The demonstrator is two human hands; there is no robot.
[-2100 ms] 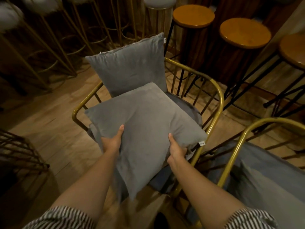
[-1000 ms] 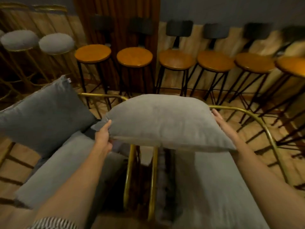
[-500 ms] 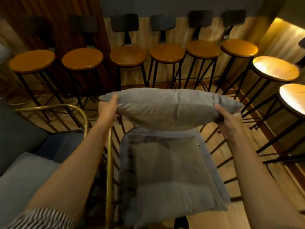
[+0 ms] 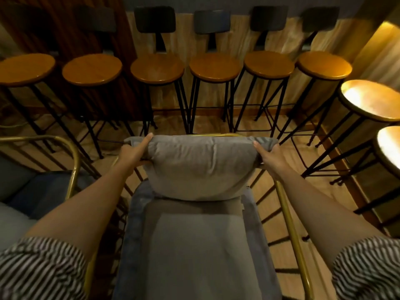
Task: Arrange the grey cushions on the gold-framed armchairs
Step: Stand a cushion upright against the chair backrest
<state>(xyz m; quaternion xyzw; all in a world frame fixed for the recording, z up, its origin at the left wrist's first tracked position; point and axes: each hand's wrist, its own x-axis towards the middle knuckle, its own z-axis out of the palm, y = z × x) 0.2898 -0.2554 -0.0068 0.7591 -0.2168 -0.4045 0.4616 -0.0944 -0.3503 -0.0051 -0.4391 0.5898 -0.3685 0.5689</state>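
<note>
Left hand (image 4: 132,150) grips the left end of the grey cushion (image 4: 200,167), fingers wrapped round the edge; right hand (image 4: 269,155) grips the right end the same way, both closed on the fabric. Cushion stands upright at the back of the gold-framed armchair (image 4: 287,215), its top edge level with the gold back rail, its lower edge touching the rear of the seat pad (image 4: 194,252). Seat pad is grey with a darker blue-grey border and fills the chair in front of the cushion. Gold side rail runs down the chair's right side, thin dark spokes below it. Both forearms reach in over the seat, striped sleeves (image 4: 41,271) at the bottom corners. Left of the armchair, just beside it, second gold-framed armchair (image 4: 74,161) with a dark blue seat and a pale grey cushion (image 4: 10,221) at the frame edge, only partly in view. Behind the armchair, row of bar stools (image 4: 214,67) with round wooden seats, black legs and dark backrests. Two more stools right of the armchair, brightly lit. Wooden floor (image 4: 324,191) underneath.
</note>
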